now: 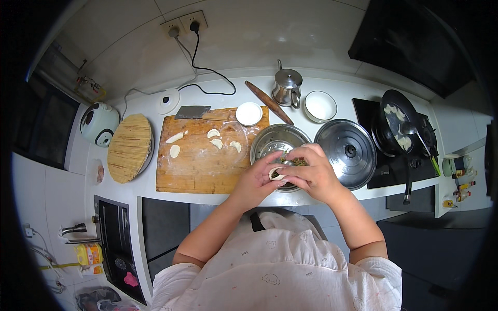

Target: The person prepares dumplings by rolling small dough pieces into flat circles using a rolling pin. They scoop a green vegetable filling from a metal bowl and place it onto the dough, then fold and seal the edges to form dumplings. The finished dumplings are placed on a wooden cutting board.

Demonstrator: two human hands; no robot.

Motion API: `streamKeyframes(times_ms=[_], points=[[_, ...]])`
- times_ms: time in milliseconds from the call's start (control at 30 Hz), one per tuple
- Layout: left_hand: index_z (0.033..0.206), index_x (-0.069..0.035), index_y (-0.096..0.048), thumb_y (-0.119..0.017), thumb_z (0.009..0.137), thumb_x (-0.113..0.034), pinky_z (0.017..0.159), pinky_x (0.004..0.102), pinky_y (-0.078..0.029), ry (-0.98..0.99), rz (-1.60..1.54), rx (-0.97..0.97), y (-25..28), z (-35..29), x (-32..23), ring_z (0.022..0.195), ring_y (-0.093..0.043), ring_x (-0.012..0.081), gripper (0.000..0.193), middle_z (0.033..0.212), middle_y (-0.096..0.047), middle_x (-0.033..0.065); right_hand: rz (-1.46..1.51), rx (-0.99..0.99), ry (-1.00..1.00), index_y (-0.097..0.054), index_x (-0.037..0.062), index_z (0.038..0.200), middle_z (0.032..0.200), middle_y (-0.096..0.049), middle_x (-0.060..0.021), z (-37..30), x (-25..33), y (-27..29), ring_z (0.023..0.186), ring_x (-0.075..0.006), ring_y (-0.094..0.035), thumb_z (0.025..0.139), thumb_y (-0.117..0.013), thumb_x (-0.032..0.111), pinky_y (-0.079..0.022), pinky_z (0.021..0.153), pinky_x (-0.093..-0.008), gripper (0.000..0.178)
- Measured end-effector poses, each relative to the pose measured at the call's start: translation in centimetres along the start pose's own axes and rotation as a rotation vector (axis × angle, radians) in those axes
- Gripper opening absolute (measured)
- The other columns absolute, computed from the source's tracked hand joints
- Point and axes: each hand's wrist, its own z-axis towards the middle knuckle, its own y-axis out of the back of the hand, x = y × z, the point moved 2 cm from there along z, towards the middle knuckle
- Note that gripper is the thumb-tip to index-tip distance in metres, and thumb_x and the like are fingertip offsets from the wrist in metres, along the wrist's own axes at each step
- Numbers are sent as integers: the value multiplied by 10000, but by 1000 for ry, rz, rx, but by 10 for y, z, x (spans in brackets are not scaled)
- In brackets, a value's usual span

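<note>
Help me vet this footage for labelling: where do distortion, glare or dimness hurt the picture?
Head view: edges of the counter bow and corners go black; head view: reflections streak the steel lid; head view: the lower right is murky; head view: left hand and right hand look fairly sharp, though the dough wrapper shows little fine detail.

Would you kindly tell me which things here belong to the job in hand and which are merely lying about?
In the job: rounded white dough wrapper in left hand, right hand touching; round steel bowl; floured wooden board.

Seemingly idle: silver metal pot; pale green rounded rice cooker.
</note>
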Motion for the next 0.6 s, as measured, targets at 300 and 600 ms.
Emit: streamKeyframes(times_ms=[300,600], points=[[1360,-26,-314,-531,810,127,887,274,-454,-18,58,-11,0,1,5,1069,-539,158,611,1203,-534,129,119,-25,-165,-687,90,804,938,-577,-39,-2,-1,-3,886,-249,-538,588,-768,43,-459,749,-337,235],[1369,-26,-293,-510,810,139,887,277,-453,-55,125,-30,2,1,5,1080,-542,172,622,1204,-542,159,291,-204,-340,-698,86,817,897,-564,-38,-10,-2,-15,800,-205,-518,593,-779,25,-442,687,-297,246]])
